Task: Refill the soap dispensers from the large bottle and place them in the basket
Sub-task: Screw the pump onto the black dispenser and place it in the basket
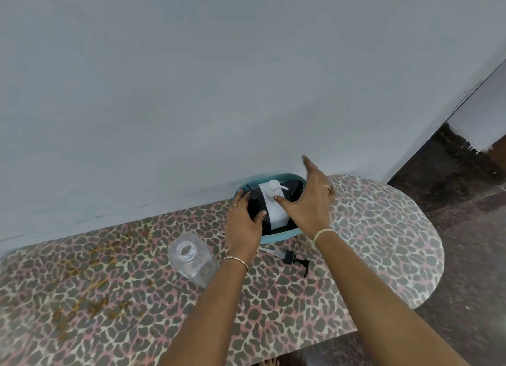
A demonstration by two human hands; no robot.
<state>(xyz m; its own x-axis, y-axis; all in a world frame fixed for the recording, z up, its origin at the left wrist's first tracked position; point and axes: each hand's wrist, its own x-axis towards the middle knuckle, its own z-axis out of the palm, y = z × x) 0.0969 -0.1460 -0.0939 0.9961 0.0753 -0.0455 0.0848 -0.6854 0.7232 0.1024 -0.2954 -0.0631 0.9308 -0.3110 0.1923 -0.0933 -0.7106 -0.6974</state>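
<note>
A teal basket (276, 238) stands against the wall and holds a black dispenser (256, 205), a white dispenser with a white pump (273, 192) and another black dispenser (295, 192). My left hand (243, 223) grips the left black dispenser, fingers and thumb curled round it. Above the right side of the basket hovers my right hand (309, 201), fingers spread and straight, thumb near the white dispenser. A clear bottle (193, 257) with no cap stands on the table to the left. A black pump head with its tube (291, 257) lies loose in front of the basket.
The table (383, 242) wears a leopard-print cover with brownish stains at the left. A grey wall rises directly behind the basket. Dark speckled floor shows to the right and below the table's rounded right end.
</note>
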